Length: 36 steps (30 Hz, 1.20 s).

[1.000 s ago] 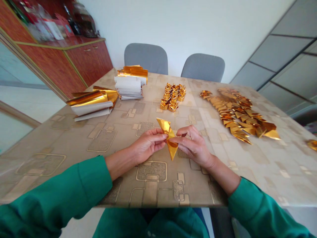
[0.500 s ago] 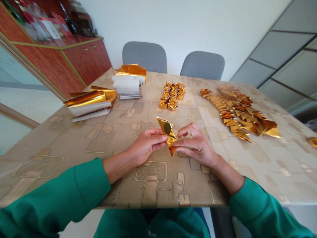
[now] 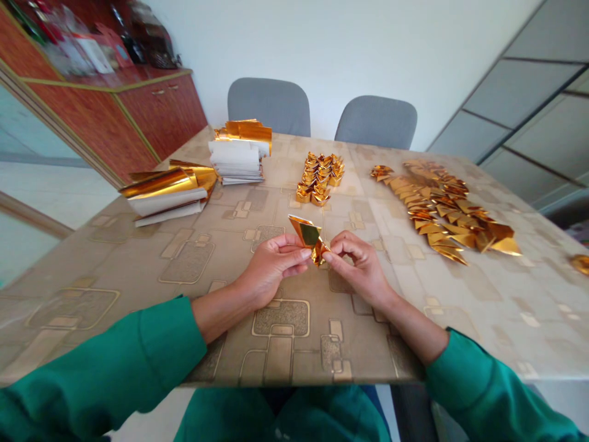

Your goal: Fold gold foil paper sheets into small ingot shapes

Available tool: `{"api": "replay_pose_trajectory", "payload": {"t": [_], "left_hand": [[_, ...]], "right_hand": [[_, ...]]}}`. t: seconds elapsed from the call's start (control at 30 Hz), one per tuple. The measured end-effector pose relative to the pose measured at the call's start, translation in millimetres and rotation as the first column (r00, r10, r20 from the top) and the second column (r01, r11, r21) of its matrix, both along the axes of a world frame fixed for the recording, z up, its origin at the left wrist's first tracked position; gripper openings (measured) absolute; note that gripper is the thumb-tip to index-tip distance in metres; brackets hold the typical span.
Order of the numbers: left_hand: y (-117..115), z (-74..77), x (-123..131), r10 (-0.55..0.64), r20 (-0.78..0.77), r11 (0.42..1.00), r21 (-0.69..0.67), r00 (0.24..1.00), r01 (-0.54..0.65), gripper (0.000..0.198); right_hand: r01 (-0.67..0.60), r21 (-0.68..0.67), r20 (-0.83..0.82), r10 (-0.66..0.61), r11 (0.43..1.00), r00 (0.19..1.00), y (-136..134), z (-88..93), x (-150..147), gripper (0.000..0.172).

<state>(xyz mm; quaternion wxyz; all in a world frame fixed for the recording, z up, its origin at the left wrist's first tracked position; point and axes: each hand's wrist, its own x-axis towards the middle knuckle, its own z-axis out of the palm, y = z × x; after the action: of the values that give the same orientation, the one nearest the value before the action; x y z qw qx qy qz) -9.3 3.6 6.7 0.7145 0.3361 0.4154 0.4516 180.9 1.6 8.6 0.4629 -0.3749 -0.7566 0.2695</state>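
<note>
Between my two hands, above the near part of the table, is a piece of folded gold foil paper (image 3: pixel 307 233). Its upper end flares into a pointed flap, and its lower end is creased and bent. My left hand (image 3: pixel 278 267) pinches it from the left with thumb and fingers. From the right, my right hand (image 3: pixel 356 264) grips the lower end, thumb pressed against the foil and fingers curled. Beyond my hands stands a cluster of small folded gold pieces (image 3: pixel 319 178) set in rows.
Stacked gold and white paper sheets (image 3: pixel 237 161) and a looser foil pile (image 3: pixel 170 191) lie at the left. Many folded gold triangles (image 3: pixel 442 209) spread over the right side of the patterned tablecloth (image 3: pixel 193 261). Two grey chairs (image 3: pixel 269 105) stand behind the table.
The foil's lower point has been folded up, so it no longer sticks out below. My right hand's fingers have curled in, its thumb now pressing on the foil.
</note>
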Motion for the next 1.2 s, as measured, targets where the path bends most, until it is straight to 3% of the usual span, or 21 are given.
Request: {"api": "replay_pose_trajectory", "payload": {"t": [0.17, 0.33, 0.5, 0.77, 1.0, 1.1, 1.2], "left_hand": [[-4.3, 2.2, 2.7, 0.027, -0.11, 0.994, 0.106, 0.994, -0.016, 0.024], [-5.4, 5.1, 4.9, 0.002, -0.161, 0.99, 0.136, 0.987, 0.02, 0.023], [-6.1, 2.6, 4.9, -0.047, -0.152, 0.994, 0.087, 0.987, 0.06, 0.023], [-5.1, -2.4, 3.3, -0.06, -0.081, 0.998, 0.003, 0.995, 0.06, 0.03], [-5.8, -3.5, 5.4, -0.063, -0.112, 0.998, 0.009, 0.992, 0.064, 0.024], [-6.9, -2.0, 7.1, -0.041, -0.115, 0.999, 0.021, 0.993, 0.044, 0.024], [-7.3, 0.0, 7.6, -0.002, -0.119, 1.0, 0.03, 0.993, 0.006, 0.025]], "right_hand": [[0.068, -0.081, -0.006, -0.069, 0.994, 0.998, 1.2, -7.9, -3.3, 0.024], [0.12, -0.033, 0.103, -0.116, 0.992, 0.988, -3.1, -3.6, -3.8, 0.022], [0.099, 0.06, 0.186, -0.108, 0.993, 0.976, -5.6, 2.1, -2.8, 0.021], [0.131, -0.085, 0.121, -0.12, 0.988, 0.985, -5.8, 1.0, -1.3, 0.025], [0.089, 0.03, 0.186, -0.093, 0.996, 0.978, -7.7, 3.3, -4.3, 0.019], [0.076, -0.043, 0.131, -0.07, 0.996, 0.989, -7.1, 1.2, -5.0, 0.021], [0.017, -0.223, -0.021, -0.022, 0.975, 1.0, -4.3, -3.4, -3.5, 0.023]]}}
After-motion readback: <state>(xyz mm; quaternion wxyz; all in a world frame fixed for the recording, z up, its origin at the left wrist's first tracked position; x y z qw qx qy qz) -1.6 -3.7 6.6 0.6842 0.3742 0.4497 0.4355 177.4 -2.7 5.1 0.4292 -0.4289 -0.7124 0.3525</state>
